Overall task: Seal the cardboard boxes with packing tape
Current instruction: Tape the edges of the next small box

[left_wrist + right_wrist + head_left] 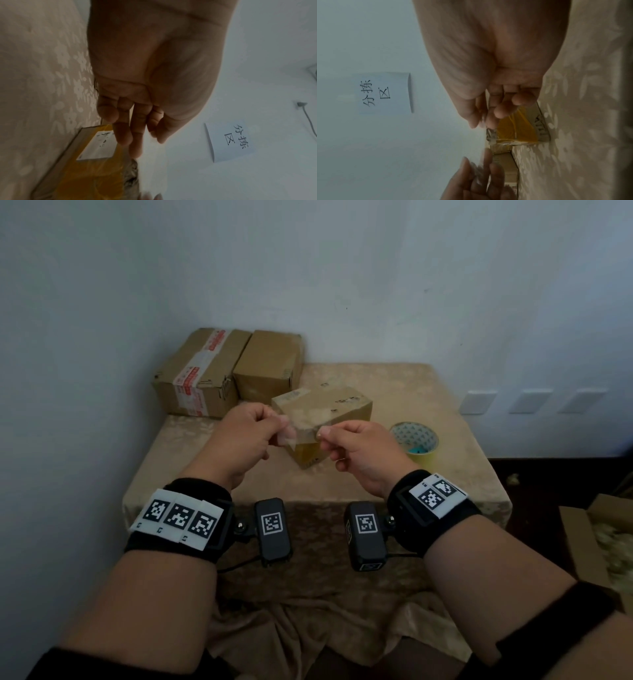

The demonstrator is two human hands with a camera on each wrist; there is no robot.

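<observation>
A box with red-printed tape (202, 374), its print too small to be read, and a plain box (269, 364) are seen at the back left of the worktop (462, 474), left of the central box (325, 419). In front of the central box, a nearly transparent strip of tape (301, 436), hard to make out, is stretched left to right, pinched by the left hand (243, 436) and the right hand (363, 446). A tape roll (414, 440) lies flat just right of that box. A wall sheet (228, 140) reading 分拣区 is seen beyond it.
</observation>
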